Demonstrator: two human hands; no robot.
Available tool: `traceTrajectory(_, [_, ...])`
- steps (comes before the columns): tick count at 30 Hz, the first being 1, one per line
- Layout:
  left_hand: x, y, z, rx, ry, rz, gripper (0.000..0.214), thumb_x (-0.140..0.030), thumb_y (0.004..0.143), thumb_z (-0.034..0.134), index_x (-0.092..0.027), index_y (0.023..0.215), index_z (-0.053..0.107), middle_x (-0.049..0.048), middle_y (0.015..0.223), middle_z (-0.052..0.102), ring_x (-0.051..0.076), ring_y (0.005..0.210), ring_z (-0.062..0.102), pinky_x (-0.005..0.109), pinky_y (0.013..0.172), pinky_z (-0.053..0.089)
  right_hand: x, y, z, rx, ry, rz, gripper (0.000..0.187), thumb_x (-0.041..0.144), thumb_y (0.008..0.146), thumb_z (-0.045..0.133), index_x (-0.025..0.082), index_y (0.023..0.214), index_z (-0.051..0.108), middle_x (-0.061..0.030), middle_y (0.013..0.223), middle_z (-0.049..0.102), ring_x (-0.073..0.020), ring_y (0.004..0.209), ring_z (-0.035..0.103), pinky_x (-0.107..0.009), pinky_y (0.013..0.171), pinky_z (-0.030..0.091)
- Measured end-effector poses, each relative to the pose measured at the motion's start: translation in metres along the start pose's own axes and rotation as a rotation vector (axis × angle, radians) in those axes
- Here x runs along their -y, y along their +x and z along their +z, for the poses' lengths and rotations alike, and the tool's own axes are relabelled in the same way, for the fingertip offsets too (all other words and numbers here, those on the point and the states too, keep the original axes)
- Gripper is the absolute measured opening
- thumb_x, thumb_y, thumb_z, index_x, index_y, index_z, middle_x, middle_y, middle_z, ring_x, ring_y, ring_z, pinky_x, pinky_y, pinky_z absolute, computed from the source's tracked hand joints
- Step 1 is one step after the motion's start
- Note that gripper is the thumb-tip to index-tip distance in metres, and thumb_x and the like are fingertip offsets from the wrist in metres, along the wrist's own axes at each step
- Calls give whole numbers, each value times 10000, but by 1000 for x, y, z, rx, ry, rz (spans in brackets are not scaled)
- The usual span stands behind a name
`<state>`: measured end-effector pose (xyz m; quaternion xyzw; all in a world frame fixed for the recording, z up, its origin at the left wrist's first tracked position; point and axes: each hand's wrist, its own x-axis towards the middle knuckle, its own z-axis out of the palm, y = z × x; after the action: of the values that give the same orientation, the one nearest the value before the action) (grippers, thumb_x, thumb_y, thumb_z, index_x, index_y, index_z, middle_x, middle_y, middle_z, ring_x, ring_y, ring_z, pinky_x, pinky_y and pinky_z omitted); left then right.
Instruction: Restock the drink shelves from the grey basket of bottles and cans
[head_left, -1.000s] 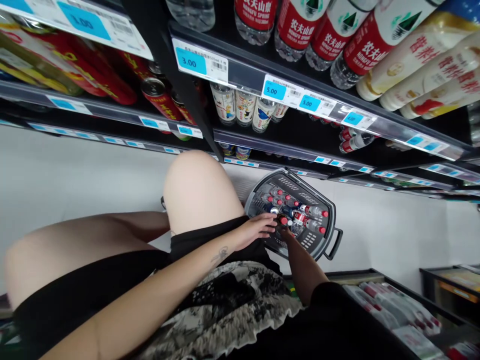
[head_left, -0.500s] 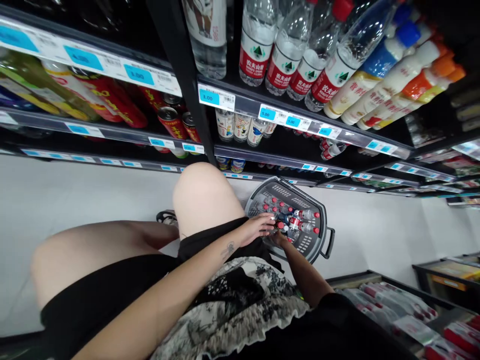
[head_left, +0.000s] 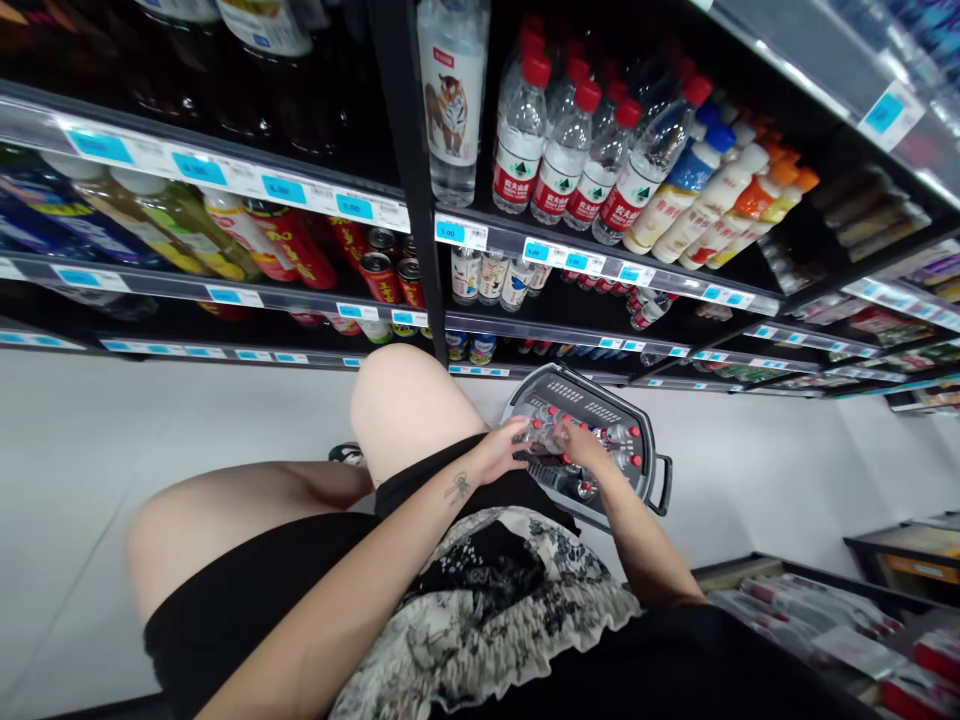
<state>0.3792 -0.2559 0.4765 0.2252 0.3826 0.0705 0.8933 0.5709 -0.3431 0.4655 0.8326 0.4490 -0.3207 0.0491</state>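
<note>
1. Here was the left arm, stretched long across the lap from the lower left, the tattoo (head_left: pixel 456 488) showing on the forearm, the left hand (head_left: pixel 501 452) out over the near side of the grey basket (head_left: pixel 581 388).
2. Its fingers were loosely spread, thumb apart, tips pointing in toward the bottles; whether they touched one, I couldn't tell.
3. In from the other side came the right arm, slanting up and leftward, with the right hand (head_left: pixel 583 445) over the middle of the basket, opposite its partner.
4. Those fingers were bent, right up against a clear bottle (head_left: pixel 547 438); blur hid whether they had closed on it.
5. And that bottle? Right between the two hands, inside the basket's outline, just beyond the left fingertips.
6. More red-capped bottles (head_left: pixel 621 434) lay to the right of the right hand, still in the basket; the hands covered part of the load.
7. Tight quarters on the left: the bare knee (head_left: pixel 409 400) stood close beside the basket, while the basket's handle (head_left: pixel 663 486) jutted out on the far right.
8. Just behind ran the drink shelves, with red-labelled water bottles (head_left: pixel 517 165) standing in a row, a tall tiger-print bottle (head_left: pixel 452 110) beside them and red cans (head_left: pixel 380 280) lower left.
</note>
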Motion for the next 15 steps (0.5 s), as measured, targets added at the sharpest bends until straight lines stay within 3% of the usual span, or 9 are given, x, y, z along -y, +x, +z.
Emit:
traceTrajectory(4, [-1,-1,1,12,-13,38,479,-543,801,671,-275,1173,533,64,1507,432,307,1321,426,527,1066,366,31,-42,-53,-222,119,-204,156,293,906,552,254,1032,637,5,925,687,-182,875,620,-239,761,365])
traceTrajectory(8, [-5,-2,-3,7,-38,47,596,-648,806,618,-278,1265,529,101,1524,399,300,1267,496,451,1000,438,56,-86,-96,-438,272,-273,146,313,883,549,255,953,663,45,780,662,-146,712,579,-232,715,360])
traceTrajectory(15, [-11,-2,2,157,-113,175,636,-671,904,445,-227,1350,533,131,1335,607,254,1145,599,389,974,459,73,-143,-140,-667,585,-475,169,347,820,619,186,816,671,21,716,616,-113,610,505,-222,603,357])
